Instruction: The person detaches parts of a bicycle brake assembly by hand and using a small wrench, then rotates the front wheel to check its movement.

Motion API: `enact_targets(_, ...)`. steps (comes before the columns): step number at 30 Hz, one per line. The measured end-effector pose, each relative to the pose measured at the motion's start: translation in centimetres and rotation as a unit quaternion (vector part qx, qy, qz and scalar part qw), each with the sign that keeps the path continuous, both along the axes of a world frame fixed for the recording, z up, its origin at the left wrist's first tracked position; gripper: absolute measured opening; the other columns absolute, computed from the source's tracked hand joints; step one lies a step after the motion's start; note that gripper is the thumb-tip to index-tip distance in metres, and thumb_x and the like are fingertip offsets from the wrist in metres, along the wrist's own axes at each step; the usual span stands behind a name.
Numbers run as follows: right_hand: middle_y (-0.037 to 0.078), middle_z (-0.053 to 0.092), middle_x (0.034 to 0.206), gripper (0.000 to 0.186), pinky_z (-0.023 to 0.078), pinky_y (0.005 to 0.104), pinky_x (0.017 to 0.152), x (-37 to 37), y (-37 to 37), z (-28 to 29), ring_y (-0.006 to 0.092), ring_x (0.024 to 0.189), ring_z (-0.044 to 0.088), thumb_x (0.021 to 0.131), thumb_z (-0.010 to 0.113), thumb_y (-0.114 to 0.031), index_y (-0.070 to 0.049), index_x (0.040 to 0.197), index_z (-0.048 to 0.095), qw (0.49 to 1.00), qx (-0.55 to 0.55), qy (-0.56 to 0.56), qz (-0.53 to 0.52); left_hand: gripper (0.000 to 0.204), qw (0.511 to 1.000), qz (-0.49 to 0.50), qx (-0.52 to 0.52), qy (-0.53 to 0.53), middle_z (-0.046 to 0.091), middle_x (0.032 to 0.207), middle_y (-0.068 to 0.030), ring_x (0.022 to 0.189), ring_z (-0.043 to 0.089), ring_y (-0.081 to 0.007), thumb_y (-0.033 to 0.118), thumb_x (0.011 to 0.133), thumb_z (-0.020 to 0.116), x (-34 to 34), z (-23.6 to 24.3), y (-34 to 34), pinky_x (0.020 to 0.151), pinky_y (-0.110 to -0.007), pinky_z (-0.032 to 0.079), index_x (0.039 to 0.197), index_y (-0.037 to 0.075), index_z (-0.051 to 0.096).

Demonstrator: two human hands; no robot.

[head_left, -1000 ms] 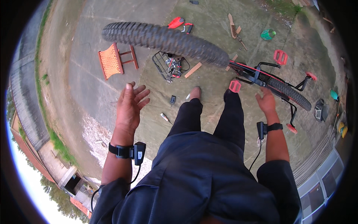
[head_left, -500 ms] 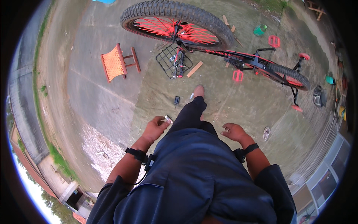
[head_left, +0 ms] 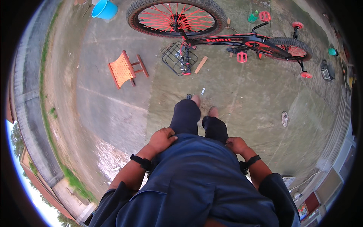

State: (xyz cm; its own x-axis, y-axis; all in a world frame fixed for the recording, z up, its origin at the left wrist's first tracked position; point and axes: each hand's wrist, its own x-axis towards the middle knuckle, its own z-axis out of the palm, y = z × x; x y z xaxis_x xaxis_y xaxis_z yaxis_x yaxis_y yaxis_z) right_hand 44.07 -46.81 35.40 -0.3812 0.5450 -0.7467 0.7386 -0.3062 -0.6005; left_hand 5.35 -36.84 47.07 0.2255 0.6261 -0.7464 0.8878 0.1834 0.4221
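Note:
My left hand [head_left: 162,139] is at the left thigh, fingers curled in against the dark trousers [head_left: 185,117]. What lies inside its grip is hidden. On the other side, my right hand [head_left: 236,145] pinches the trouser fabric beside the hem of my dark blue shirt [head_left: 206,162]. On the ground in front of my shoes lie a small black object [head_left: 189,97], partly covered by my leg, and a small pale strip [head_left: 203,91].
Ahead, a black and red bicycle [head_left: 227,39] has its large spoked wheel [head_left: 176,22] towards me. A wire basket [head_left: 174,58], a wooden strip [head_left: 201,64] and a woven orange stool [head_left: 121,70] are near it. A blue bucket [head_left: 104,10] stands far left.
Both hands have come in to the trousers. The small white object that showed in my left hand is out of sight. My feet have shifted, and the view has turned, bringing the blue bucket in.

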Motion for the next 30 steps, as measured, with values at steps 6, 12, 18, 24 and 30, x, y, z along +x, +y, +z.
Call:
enact_targets(6,0.006,0.068,0.08,0.019,0.05,0.0311,0.071,-5.9,2.8,2.8,0.0162,0.075,0.063,0.084,0.071,-0.023,-0.006,0.093,0.069,0.99,-0.104,0.06,-0.068,0.026,0.997,-0.048,-0.067,0.005,0.068,0.093,-0.017,0.089,0.064,-0.0354,0.03,0.081,0.068,-7.8,-1.2,-0.4,0.079,-0.041,0.051,0.094,0.007,0.066)
enact_targets(12,0.004,0.068,0.082,0.023,0.048,0.0294,0.075,-15.1,7.4,3.4,0.0129,0.079,0.061,0.085,0.071,-0.024,-0.005,0.097,0.069,0.979,-0.159,0.103,-0.08,0.031,0.977,-0.144,-0.156,-0.019,0.069,0.099,-0.0183,0.095,0.064,-0.0373,0.029,0.08,0.066,-19.5,-2.6,2.3,0.082,-0.041,0.051,0.101,0.007,0.067)
enact_targets(18,0.008,0.069,0.083,0.024,0.049,0.0311,0.073,-30.1,13.0,3.7,0.0162,0.076,0.063,0.083,0.068,-0.023,-0.004,0.097,0.069,0.986,-0.127,0.106,-0.015,0.038,0.968,-0.078,-0.231,-0.057,0.068,0.101,-0.0215,0.097,0.064,-0.0377,0.031,0.075,0.07,-31.8,-2.4,8.6,0.082,-0.04,0.051,0.103,0.005,0.067)
enact_targets(24,0.017,0.068,0.088,0.03,0.049,0.0368,0.077,-36.1,18.7,7.5,0.0303,0.082,0.064,0.082,0.066,-0.03,-0.003,0.094,0.068,0.984,-0.122,0.116,-0.053,0.037,0.956,-0.17,-0.23,-0.067,0.067,0.104,-0.0226,0.101,0.063,-0.0389,0.029,0.078,0.067,-37.4,-2.5,13.4,0.086,-0.041,0.05,0.105,0.005,0.066)
enact_targets(30,0.017,0.068,0.088,0.03,0.049,0.0372,0.076,-38.7,20.4,6.1,0.0293,0.082,0.064,0.083,0.063,-0.031,-0.004,0.096,0.069,0.976,-0.097,0.173,-0.088,0.036,0.947,-0.216,-0.237,-0.035,0.067,0.104,-0.0236,0.103,0.061,-0.0406,0.029,0.081,0.064,-37.8,-2.0,19.6,0.087,-0.042,0.049,0.107,0.005,0.065)
